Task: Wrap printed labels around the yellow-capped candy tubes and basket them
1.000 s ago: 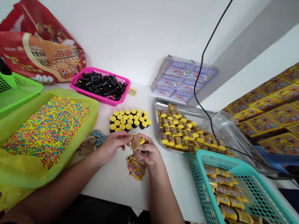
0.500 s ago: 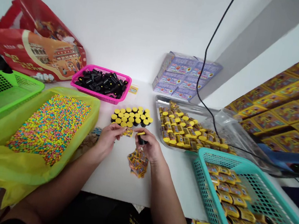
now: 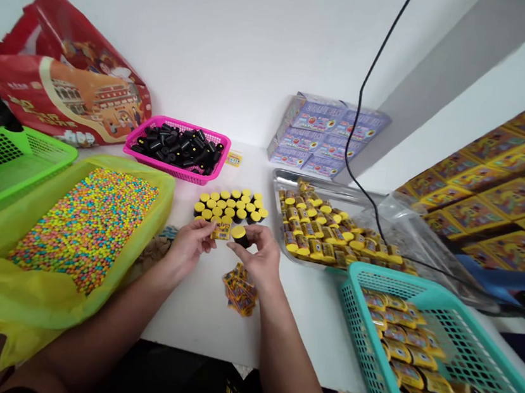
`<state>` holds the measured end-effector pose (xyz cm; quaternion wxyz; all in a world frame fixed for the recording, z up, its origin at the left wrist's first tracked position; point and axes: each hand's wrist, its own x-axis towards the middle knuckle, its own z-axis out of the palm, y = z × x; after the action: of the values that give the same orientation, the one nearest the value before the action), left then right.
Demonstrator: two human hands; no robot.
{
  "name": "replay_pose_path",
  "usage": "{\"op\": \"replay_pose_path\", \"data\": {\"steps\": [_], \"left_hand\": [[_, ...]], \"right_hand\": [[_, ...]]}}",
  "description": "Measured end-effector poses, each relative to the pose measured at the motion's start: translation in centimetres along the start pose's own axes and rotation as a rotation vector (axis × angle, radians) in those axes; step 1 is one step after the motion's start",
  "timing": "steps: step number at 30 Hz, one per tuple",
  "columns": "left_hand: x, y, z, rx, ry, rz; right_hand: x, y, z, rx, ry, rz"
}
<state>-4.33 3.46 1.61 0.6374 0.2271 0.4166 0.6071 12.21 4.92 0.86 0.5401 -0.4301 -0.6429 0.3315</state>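
Note:
Between the thumb and fingers of my left hand (image 3: pixel 192 245) is a small printed yellow label (image 3: pixel 221 228), held flat to the right. My right hand (image 3: pixel 262 257) grips a small black canister with a yellow lid (image 3: pixel 239 234), its lid facing up and toward me. Label and canister are close side by side; whether they touch I cannot tell. Just beyond both hands stands a cluster of black canisters with yellow lids (image 3: pixel 231 204). A loose pile of printed labels (image 3: pixel 240 289) lies on the white table (image 3: pixel 189 321), below my right hand.
At the left, a yellow-lined tub (image 3: pixel 167 191) holds colourful candy beads (image 3: pixel 91 226). Behind are a pink basket (image 3: pixel 217 172) of black canisters and a red bag (image 3: pixel 78 97). To the right, a metal tray (image 3: pixel 277 189) and a teal basket (image 3: pixel 353 316) hold labelled canisters. A black cable (image 3: pixel 359 106) hangs down.
The canister in my right hand has turned from tilted to more upright, lid now showing fully. My left hand still holds the label, which has shifted slightly left and is turned flatter.

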Motion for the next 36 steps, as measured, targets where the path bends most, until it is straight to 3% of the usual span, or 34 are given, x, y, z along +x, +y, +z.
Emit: {"op": "replay_pose_path", "data": {"steps": [9,16,25,36], "left_hand": [[0.11,-0.02,-0.14,-0.125,-0.058,-0.04],[0.05,0.03,-0.16,-0.106,-0.071,-0.012],[-0.39,0.36,0.16,-0.055,-0.071,0.017],[-0.35,0.33,0.2,-0.043,-0.03,0.042]], "right_hand": [[-0.11,-0.7,-0.17,-0.198,-0.016,-0.216],[-0.13,-0.75,-0.23,-0.259,-0.024,-0.368],[-0.27,-0.49,-0.01,-0.312,0.008,-0.421],[-0.52,0.04,0.25,-0.333,-0.054,-0.338]]}}
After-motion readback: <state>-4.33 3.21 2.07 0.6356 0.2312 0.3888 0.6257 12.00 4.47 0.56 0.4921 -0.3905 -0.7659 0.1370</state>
